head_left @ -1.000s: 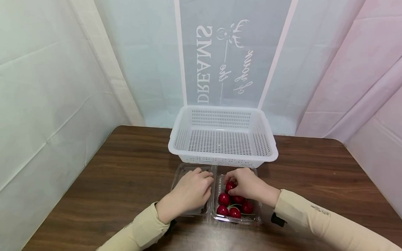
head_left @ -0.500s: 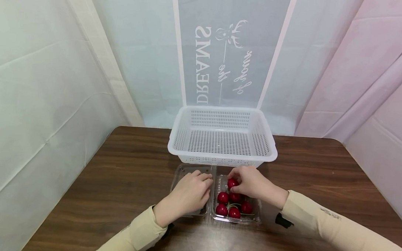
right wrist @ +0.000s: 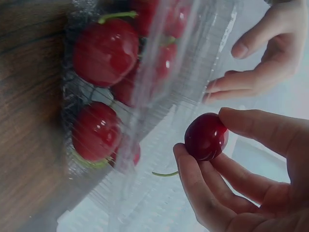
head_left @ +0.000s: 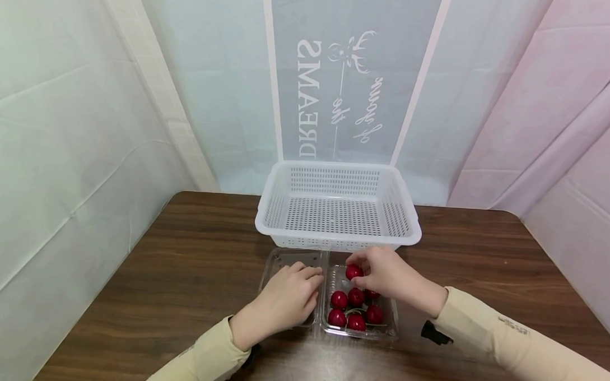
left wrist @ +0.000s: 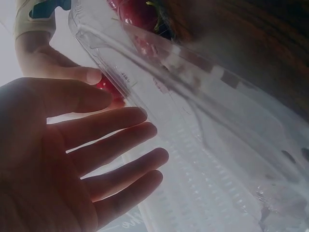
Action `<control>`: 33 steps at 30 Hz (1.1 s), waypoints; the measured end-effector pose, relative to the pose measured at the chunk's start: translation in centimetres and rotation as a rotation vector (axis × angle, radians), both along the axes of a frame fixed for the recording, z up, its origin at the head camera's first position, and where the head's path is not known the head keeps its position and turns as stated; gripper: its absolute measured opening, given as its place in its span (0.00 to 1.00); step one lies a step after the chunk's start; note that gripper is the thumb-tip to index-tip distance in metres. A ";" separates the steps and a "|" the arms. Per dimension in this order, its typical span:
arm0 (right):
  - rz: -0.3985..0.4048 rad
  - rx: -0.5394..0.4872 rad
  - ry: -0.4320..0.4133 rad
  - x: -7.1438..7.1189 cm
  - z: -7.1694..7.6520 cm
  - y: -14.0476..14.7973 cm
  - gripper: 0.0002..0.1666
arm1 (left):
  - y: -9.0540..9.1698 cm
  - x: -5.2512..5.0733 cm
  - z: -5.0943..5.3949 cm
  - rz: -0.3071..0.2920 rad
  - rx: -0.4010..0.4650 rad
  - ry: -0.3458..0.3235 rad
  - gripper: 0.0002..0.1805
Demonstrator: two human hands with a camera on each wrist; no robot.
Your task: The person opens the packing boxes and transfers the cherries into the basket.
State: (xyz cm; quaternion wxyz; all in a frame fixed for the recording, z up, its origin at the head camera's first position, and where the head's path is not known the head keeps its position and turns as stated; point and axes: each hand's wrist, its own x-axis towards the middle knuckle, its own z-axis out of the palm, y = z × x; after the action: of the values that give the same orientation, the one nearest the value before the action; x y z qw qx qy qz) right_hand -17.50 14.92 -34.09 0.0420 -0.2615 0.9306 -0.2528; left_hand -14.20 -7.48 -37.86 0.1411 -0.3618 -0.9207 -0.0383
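Note:
My right hand point(head_left: 389, 275) pinches a dark red cherry point(head_left: 353, 272) between thumb and fingertips, above the back of a clear plastic clamshell box point(head_left: 388, 333). In the right wrist view the held cherry point(right wrist: 205, 137) shows up close, a green stem point(right wrist: 165, 174) beside the fingers. Several more cherries point(head_left: 355, 297) with stems lie in the box's right half. Over the left half, the lid point(head_left: 277, 262), is my left hand point(head_left: 287, 299). Its fingers are nearly straight and spread in the left wrist view, holding nothing; whether they touch the lid, I cannot tell.
Directly behind the box stands a white perforated plastic basket point(head_left: 338, 237) with nothing visible inside. Both stand on a dark wooden table point(head_left: 207, 254). Pale cloth point(head_left: 227, 98) hangs behind the table and along both sides.
My right hand has lifted the cherry and moved it slightly back and to the right, uncovering more cherries in the box. My left hand has barely moved.

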 end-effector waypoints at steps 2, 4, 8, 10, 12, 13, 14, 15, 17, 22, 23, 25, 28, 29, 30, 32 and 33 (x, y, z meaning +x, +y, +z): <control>0.000 -0.017 -0.002 0.0 0.2 0.1 0.15 | 0.0 0.0 0.0 0.000 -0.003 0.005 0.15; 0.000 -0.037 -0.005 0.1 0.5 0.2 0.15 | -0.1 0.1 -0.1 -0.002 -0.003 0.010 0.16; 0.004 -0.039 0.008 0.2 1.3 0.2 0.14 | -0.2 0.3 -0.1 -0.005 0.000 0.016 0.16; 0.007 -0.024 0.026 0.4 1.8 0.1 0.14 | -0.3 0.4 -0.1 -0.005 -0.001 0.017 0.16; 0.011 -0.010 0.046 0.6 2.3 0.0 0.13 | -0.4 0.5 -0.1 -0.006 -0.002 0.018 0.16; 0.011 -0.008 0.049 0.6 2.5 0.0 0.13 | -0.4 0.5 -0.1 -0.007 -0.002 0.018 0.16; 0.011 -0.008 0.050 0.7 2.7 0.0 0.13 | -0.4 0.5 -0.1 -0.008 -0.001 0.019 0.16; 0.007 -0.008 0.048 0.7 2.9 0.0 0.13 | -0.4 0.5 -0.1 -0.010 0.002 0.020 0.16; 0.001 -0.009 0.049 0.6 3.2 0.0 0.14 | -0.5 0.6 -0.1 -0.016 0.004 0.024 0.16; -0.010 -0.019 0.053 0.5 4.0 0.0 0.15 | -0.6 0.8 -0.1 -0.026 0.000 0.031 0.16; -0.010 -0.022 0.056 0.4 4.1 0.0 0.15 | -0.6 0.8 -0.1 -0.027 -0.001 0.033 0.16; -0.011 -0.025 0.070 0.3 4.4 0.0 0.15 | -0.6 1.0 -0.1 -0.029 -0.001 0.035 0.16; -0.019 -0.034 0.078 0.1 4.9 -0.1 0.15 | -0.7 1.1 -0.1 -0.031 0.002 0.037 0.16; -0.019 -0.040 0.079 0.0 5.1 -0.1 0.16 | -0.7 1.1 -0.1 -0.032 0.003 0.038 0.16; -0.022 -0.044 0.081 -0.1 5.3 -0.1 0.16 | -0.7 1.1 -0.2 -0.033 0.002 0.038 0.16; -0.020 -0.050 0.084 -0.4 5.6 0.0 0.16 | -0.7 1.2 -0.2 -0.035 0.003 0.041 0.16; -0.020 -0.052 0.085 -0.5 5.8 0.0 0.16 | -0.7 1.2 -0.2 -0.038 0.004 0.043 0.16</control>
State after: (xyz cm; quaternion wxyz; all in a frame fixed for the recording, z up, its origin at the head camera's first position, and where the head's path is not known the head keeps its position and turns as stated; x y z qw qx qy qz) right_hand -18.02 14.93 -28.28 -0.0071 -0.2635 0.9273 -0.2658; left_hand -13.02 -8.14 -38.10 0.1607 -0.3795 -0.9105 -0.0347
